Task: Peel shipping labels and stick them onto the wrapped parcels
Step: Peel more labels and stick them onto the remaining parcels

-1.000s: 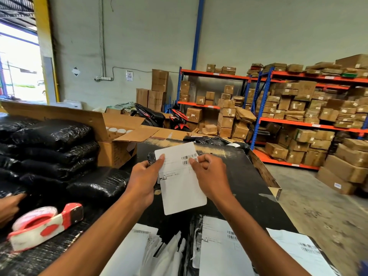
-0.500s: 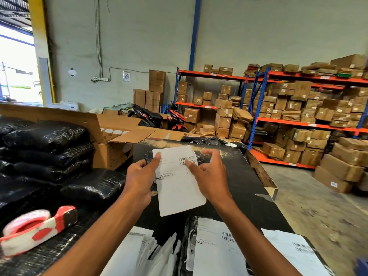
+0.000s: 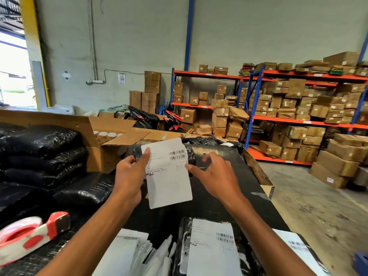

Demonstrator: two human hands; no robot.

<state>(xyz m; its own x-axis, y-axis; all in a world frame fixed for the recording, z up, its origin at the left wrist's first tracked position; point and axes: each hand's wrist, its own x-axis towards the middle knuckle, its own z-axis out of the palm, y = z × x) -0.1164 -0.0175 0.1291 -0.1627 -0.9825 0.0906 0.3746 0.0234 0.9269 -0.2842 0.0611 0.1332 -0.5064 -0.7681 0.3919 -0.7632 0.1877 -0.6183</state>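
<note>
My left hand (image 3: 129,176) holds a white shipping label (image 3: 169,176) upright above the black table (image 3: 219,206), thumb across its upper left corner. A small black wrapped parcel (image 3: 190,154) shows behind the label, also in the left hand's grip. My right hand (image 3: 215,176) is at the label's right edge, index fingertip touching it, other fingers spread. Its top right corner appears slightly split from the backing. A labelled black parcel (image 3: 211,248) lies near me, another label (image 3: 298,250) to its right.
Black wrapped parcels (image 3: 39,156) are stacked at the left. A red and white tape dispenser (image 3: 29,236) lies at the lower left. An open cardboard box (image 3: 103,136) stands behind the table. Loose backing sheets (image 3: 127,253) lie close to me. Shelves of boxes (image 3: 298,108) fill the right.
My right hand has slid from the label's top edge down to its right edge and opened its fingers. The left hand's thumb has moved higher on the label.
</note>
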